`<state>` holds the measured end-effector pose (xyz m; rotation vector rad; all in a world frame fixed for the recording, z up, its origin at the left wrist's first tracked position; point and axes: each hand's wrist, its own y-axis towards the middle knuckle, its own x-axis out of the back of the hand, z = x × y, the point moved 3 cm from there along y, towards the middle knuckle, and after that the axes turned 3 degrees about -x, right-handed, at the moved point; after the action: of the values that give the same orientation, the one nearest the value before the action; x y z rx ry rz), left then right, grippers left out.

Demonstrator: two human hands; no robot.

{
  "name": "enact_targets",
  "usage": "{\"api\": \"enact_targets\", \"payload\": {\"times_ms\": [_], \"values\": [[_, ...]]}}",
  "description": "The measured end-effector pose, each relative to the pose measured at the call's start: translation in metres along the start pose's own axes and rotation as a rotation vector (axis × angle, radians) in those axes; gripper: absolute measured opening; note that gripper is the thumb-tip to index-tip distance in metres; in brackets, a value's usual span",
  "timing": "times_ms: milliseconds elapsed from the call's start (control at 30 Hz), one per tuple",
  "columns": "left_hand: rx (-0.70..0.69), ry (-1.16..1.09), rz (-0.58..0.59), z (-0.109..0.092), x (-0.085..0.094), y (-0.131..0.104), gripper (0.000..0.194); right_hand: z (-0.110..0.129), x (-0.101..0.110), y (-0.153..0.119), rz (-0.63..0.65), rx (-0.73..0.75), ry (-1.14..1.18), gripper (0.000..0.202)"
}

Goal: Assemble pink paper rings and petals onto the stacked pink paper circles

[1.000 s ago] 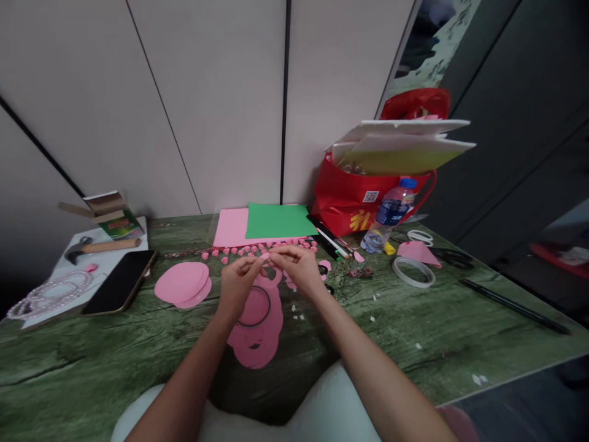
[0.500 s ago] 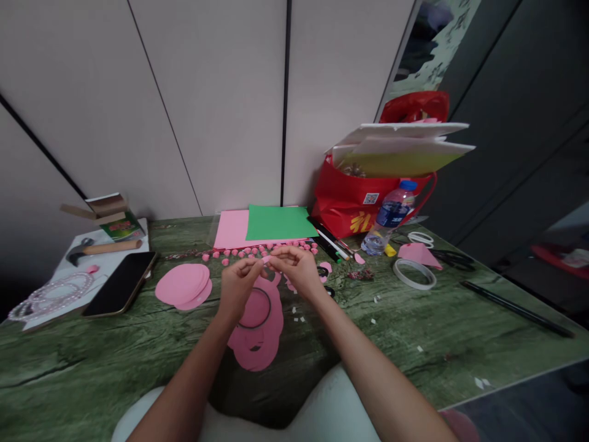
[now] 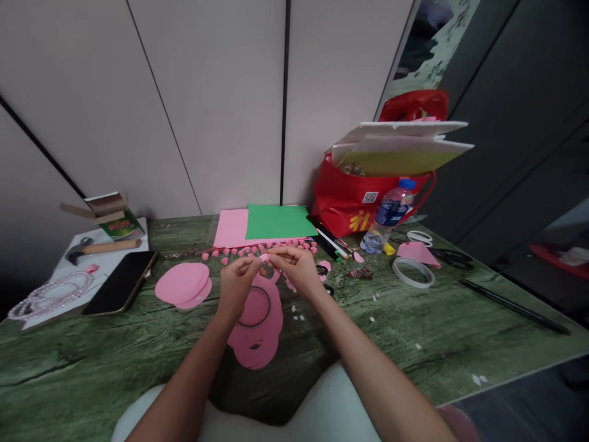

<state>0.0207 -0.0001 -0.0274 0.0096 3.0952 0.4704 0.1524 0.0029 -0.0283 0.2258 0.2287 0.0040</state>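
Note:
Between the fingertips of my left hand point(image 3: 239, 279) and my right hand point(image 3: 297, 265) is a small piece of pink paper point(image 3: 264, 258), pinched from both sides. Its exact shape is mostly hidden by the fingers. Below the hands lie pink paper offcuts point(image 3: 269, 341) with round holes cut in them, and a dark ring point(image 3: 268, 307) rests on top. Just beyond my fingers, several small rolled pink paper flowers point(image 3: 234, 252) stand in rows. To the left is a stack of pink paper discs point(image 3: 181, 283).
Green and pink paper sheets point(image 3: 276, 222) lie at the back beside pens point(image 3: 332, 241). A red bag point(image 3: 340, 202), a water bottle point(image 3: 389, 216) and a tape roll point(image 3: 414, 282) are on the right. At left are a phone point(image 3: 120, 285), a hammer point(image 3: 110, 247) and bead strings point(image 3: 55, 294).
Both hands stay almost in place, still pinching the small pink paper. The fingertips have shifted slightly, the right ones a little to the left. Everything else on the table looks the same.

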Motion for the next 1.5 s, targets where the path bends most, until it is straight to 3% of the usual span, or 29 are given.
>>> {"api": "enact_targets", "payload": {"times_ms": [533,867,1267,1500], "values": [[0.013,0.015,0.084,-0.0033,-0.0037,-0.0025,0.014,-0.0010,0.0021,0.0004,-0.035,-0.010,0.040,0.023],[0.046,-0.024,-0.056,0.0017,0.0005,0.0008,0.013,-0.0009,0.0004,0.0008,0.009,0.019,-0.022,0.019],[0.020,-0.034,0.063,-0.0012,-0.0026,-0.0013,0.012,0.0004,0.0008,0.0000,-0.011,-0.016,0.064,0.024],[0.021,-0.024,0.004,-0.0014,-0.0012,-0.0002,0.012,0.0009,0.0002,-0.0001,-0.004,0.000,-0.007,0.019]]}}
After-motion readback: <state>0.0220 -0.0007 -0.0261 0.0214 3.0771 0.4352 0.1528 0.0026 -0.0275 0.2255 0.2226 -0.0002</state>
